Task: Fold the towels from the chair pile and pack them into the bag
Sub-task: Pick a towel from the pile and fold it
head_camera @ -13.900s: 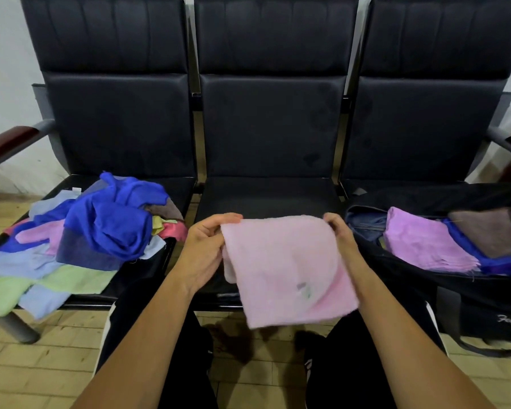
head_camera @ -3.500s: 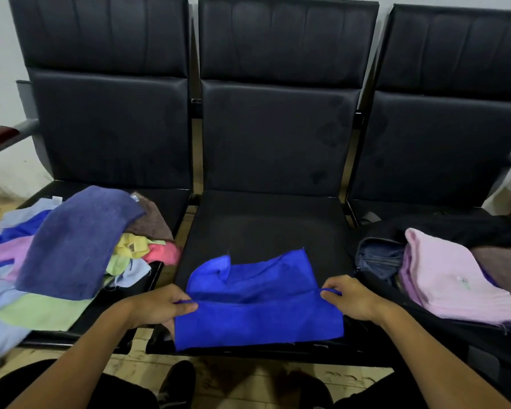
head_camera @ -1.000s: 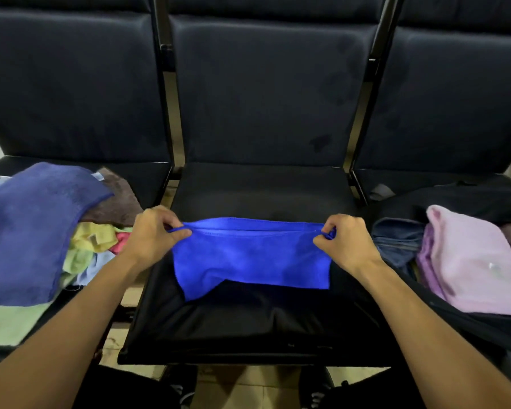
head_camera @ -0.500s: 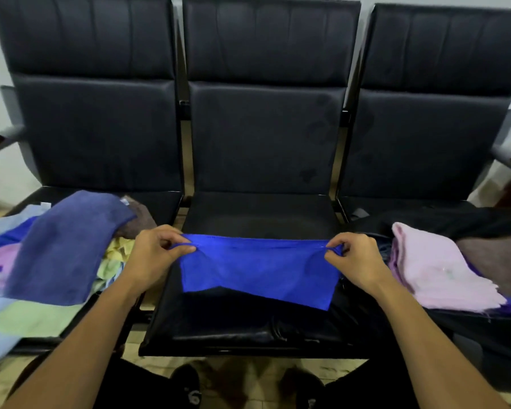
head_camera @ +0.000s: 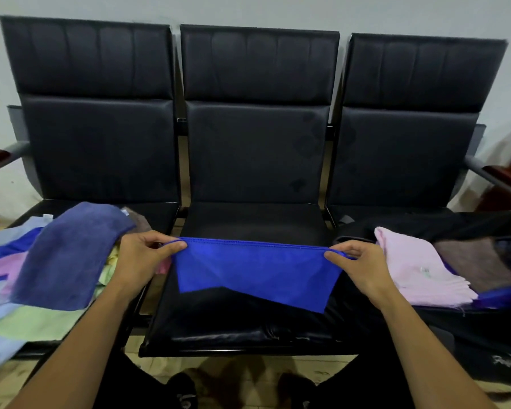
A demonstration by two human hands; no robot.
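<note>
A bright blue towel (head_camera: 257,270) hangs stretched between my hands above the middle seat, folded over, its lower edge slanting down to the right. My left hand (head_camera: 143,259) pinches its top left corner. My right hand (head_camera: 359,265) pinches its top right corner. On the left seat lies the pile of loose towels (head_camera: 42,276), with a dark blue-purple one on top. On the right seat, the open black bag (head_camera: 455,320) holds a folded pink towel (head_camera: 410,267) over a brown one and a blue one.
Three joined black padded chairs (head_camera: 257,149) stand against a pale wall, with wooden armrests at both ends. The middle seat (head_camera: 248,317) lies under the held towel. My shoes and the tiled floor show below the seat's front edge.
Over the last second my hands have lifted the blue towel and pulled its top edge taut, moving slightly apart. The camera has tilted up, showing more of the chair backs.
</note>
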